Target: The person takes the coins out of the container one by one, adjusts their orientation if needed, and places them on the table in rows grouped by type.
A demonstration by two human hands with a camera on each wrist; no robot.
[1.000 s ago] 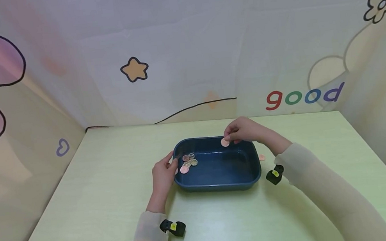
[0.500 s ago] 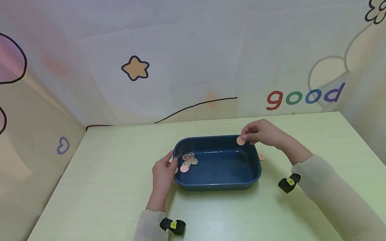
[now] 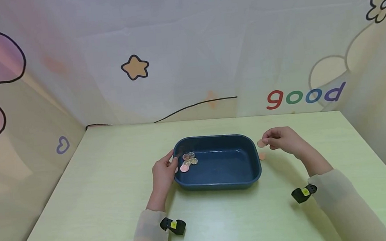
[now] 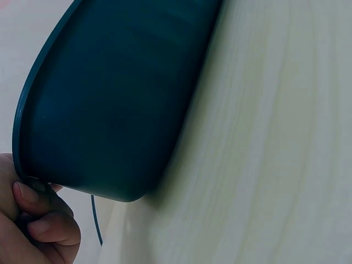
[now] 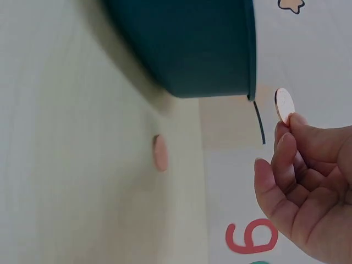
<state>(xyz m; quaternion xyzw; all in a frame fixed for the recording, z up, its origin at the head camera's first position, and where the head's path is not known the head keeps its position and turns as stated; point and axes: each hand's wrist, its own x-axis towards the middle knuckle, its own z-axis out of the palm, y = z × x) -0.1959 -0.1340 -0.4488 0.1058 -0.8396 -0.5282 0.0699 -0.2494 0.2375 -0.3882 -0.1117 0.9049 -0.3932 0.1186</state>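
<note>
A dark blue rectangular plastic basin (image 3: 219,168) sits on the table. At its left end my left hand (image 3: 163,175) grips the rim, thumb on top, and the left wrist view shows those fingers (image 4: 52,228) curled under the edge. Several coins (image 3: 187,162), copper and silvery, lie inside on the left. Another coin (image 3: 176,170) shows partly beside the left thumb; whether it is held there I cannot tell. Just outside the basin's right end, my right hand (image 3: 283,141) pinches a copper coin (image 5: 284,105) in the air between thumb and fingertips.
A single copper coin (image 3: 262,156) lies on the pale wooden table (image 3: 225,223), close to the basin's right side and below the right hand. A printed cloth (image 3: 186,58) hangs behind the table and at both sides.
My right hand has moved right and toward me with the pinched coin, from above the basin's far rim to outside its right end. The left hand stays on the rim.
</note>
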